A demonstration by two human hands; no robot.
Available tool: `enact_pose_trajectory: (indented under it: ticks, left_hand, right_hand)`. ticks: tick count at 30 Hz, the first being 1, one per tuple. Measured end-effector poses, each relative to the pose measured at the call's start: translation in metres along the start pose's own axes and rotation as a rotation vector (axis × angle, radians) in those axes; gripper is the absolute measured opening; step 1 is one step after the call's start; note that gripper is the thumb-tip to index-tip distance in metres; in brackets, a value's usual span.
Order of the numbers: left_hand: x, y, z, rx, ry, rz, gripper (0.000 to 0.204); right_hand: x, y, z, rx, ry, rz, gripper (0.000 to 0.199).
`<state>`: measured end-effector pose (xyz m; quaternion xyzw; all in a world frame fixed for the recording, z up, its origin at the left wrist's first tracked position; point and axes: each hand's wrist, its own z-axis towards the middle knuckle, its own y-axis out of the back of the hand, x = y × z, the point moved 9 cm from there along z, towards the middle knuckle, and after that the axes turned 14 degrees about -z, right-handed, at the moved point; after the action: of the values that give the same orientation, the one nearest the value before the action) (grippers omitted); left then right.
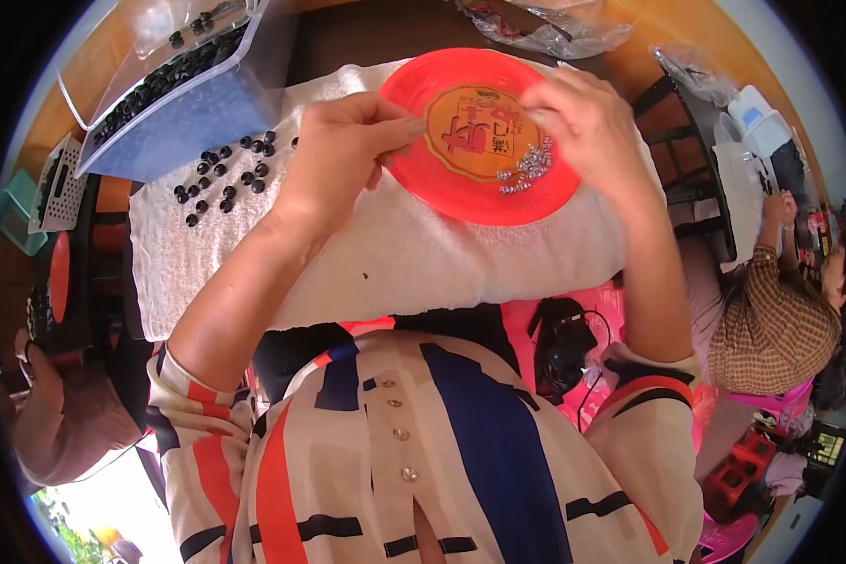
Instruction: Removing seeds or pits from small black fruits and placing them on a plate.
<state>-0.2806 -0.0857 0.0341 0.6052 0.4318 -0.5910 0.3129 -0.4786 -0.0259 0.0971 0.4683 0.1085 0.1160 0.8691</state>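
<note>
A red plate (423, 179) with a round orange printed middle lies at the far side of a white towel (442, 263). Small silvery metal pieces (528, 171) are heaped in its lower right part. Over the plate's left side is my left hand (338, 155), thumb and finger pressed together; whatever they pinch is too small or hidden. My right hand (587, 122) hovers at the plate's right side with fingers curled in, slightly blurred, and I cannot make out anything in it. Several small round black pieces (220, 170) are scattered on the towel left of my left hand.
A clear bluish bin (193, 117) full of black pieces stands at the far left. Plastic bags (573, 33) lie beyond the plate. A black fan-like device (566, 343) rests on pink below the towel. Other people sit at the right (771, 329) and left (75, 414).
</note>
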Motion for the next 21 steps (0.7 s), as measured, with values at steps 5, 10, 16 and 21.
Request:
enact_pose_trajectory:
  ticks: [5, 10, 16, 21]
  left_hand:
    - [-0.005, -0.023, 0.024, 0.102, -0.289, 0.359, 0.014]
    - [-0.009, -0.026, 0.012, 0.055, -0.424, 0.346, 0.017]
    - [-0.007, -0.022, -0.006, 0.044, -0.336, 0.261, 0.015]
    - [-0.01, -0.006, -0.032, 0.034, -0.331, 0.273, 0.012]
  right_hand:
    - [-0.033, -0.035, -0.024, 0.353, 0.043, -0.283, 0.014]
    - [-0.022, -0.049, -0.019, 0.252, 0.118, -0.328, 0.017]
    - [-0.016, -0.038, -0.01, 0.13, 0.078, -0.236, 0.022]
    - [-0.017, -0.033, -0.007, 0.109, 0.069, -0.121, 0.019]
